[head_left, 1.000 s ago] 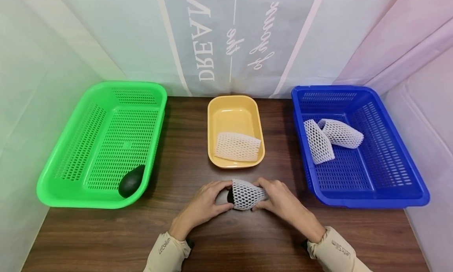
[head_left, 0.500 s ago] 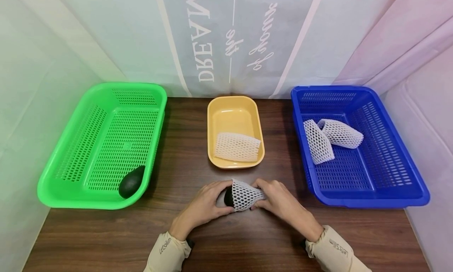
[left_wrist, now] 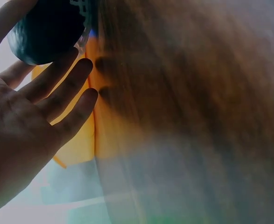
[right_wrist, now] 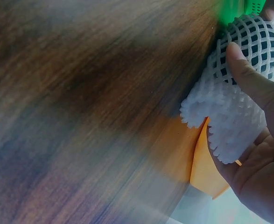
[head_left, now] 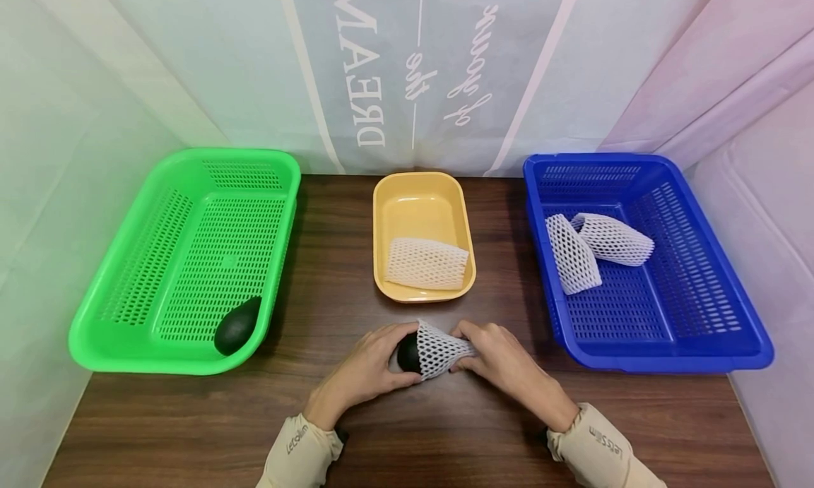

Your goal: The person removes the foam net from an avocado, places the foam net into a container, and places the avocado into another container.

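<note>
In the head view, a dark, smooth avocado [head_left: 408,354] pokes out of the left mouth of a white foam net sleeve [head_left: 440,350]. My left hand [head_left: 372,364] holds the sleeve's mouth between thumb and fingertips, around the avocado's bare end. The right hand [head_left: 502,350] pinches the narrow end of the same sleeve. In the left wrist view, the bare avocado [left_wrist: 48,30] lies between the fingers, the lower ones fairly straight. In the right wrist view, the thumb presses the net [right_wrist: 253,46] over the avocado, and the sleeve's tail hangs loose past it.
A green basket [head_left: 184,364] at left holds another dark avocado [head_left: 237,327]. The yellow tray [head_left: 421,184] in the middle holds a flat foam net [head_left: 426,263]. At right, a blue basket [head_left: 661,361] holds two foam nets [head_left: 572,255]. All stand on a brown wooden table [head_left: 445,438].
More of the avocado's dark end shows at the left of the foam net sleeve, and the sleeve's right part has narrowed. My right hand has shifted slightly left; the left hand has hardly moved.
</note>
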A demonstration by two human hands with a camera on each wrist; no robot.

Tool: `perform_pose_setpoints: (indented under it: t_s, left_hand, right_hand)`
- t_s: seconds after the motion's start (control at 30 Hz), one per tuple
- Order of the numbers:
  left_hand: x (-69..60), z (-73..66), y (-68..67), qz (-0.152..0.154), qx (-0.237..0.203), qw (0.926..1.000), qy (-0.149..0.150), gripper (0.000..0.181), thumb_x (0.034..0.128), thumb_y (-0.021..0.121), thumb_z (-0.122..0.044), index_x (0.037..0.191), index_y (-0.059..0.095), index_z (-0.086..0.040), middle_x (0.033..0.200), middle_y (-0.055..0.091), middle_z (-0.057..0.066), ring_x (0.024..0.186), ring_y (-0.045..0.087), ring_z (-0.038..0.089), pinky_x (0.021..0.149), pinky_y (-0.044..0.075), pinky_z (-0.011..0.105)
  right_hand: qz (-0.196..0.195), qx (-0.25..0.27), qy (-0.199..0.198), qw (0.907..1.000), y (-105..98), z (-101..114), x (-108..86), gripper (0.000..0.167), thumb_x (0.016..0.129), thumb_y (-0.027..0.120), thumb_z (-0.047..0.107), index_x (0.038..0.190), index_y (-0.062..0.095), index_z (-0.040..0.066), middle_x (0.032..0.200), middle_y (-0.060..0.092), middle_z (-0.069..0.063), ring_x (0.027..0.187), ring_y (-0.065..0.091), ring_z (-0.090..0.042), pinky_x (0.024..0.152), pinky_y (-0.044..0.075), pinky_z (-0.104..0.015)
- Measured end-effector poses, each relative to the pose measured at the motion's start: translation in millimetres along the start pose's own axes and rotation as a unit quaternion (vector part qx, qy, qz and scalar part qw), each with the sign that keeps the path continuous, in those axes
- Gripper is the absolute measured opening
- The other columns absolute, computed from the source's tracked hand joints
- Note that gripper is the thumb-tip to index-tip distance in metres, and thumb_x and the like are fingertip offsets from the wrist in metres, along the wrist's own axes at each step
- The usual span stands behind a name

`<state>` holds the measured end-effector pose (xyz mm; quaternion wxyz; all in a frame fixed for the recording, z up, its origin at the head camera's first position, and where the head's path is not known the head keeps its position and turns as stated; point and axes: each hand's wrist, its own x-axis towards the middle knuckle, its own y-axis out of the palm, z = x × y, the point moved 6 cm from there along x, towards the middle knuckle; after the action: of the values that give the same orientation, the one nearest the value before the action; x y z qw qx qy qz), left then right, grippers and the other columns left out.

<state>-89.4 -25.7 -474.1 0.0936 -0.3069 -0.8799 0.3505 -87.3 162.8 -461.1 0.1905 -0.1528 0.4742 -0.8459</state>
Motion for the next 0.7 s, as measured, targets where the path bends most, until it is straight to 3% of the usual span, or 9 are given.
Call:
perform_pose_setpoints:
  t_s: [0.53,0.7]
  left_hand:
    - [-3.0,1.5,-2.6,-0.002,0.006,0.9998,-0.018,0.072,0.0801,0.083,-0.031,0.142,0.051,-0.014,0.143,0.057,0.006,0.133,0.053,0.027,0.109,0.041,0.055]
    - [-4.1,1.9,-5.0,-0.018,0.024,0.9995,-0.005,0.070,0.0779,0.085,-0.032,0.138,0.054,-0.016,0.139,0.060,0.004,0.130,0.056,0.024,0.105,0.045,0.052]
  right_hand:
    - [0.004,-0.003,0.001,1.0000,2.2,-0.5,1.4,0.026,0.072,0.087,0.020,0.086,0.065,0.019,0.075,0.070,0.007,0.066,0.067,-0.009,0.054,0.050,-0.027]
    - [0.004,-0.004,-0.002,1.0000,2.2,1.0,2.3,0.024,0.073,0.086,0.019,0.085,0.065,0.019,0.074,0.070,0.007,0.065,0.065,-0.008,0.054,0.050,-0.026]
